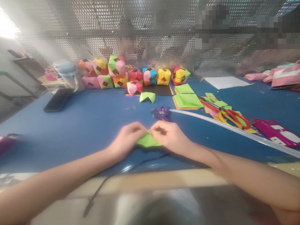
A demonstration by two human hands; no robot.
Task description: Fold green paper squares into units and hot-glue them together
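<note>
Between my two hands, low over the blue table, is a piece of folded green paper (149,141). My left hand (128,135) is closed on its left side, thumb and fingers pinching the top edge. On the right side my right hand (172,134) pinches the same paper, fingers curled. Part of the paper is hidden by the fingers. Just beyond my hands lies a purple glue gun (161,113) with a long clear glue stick (225,125) running out to the right. Farther back stands a folded green paper piece (147,97).
Several coloured paper balls (117,65) line the back by a perforated metal screen. Green paper squares (187,100), scissors (225,114) and a magenta pack (277,132) lie right. A phone (58,100) and a bottle (67,73) are left. A cable (140,163) crosses the front edge.
</note>
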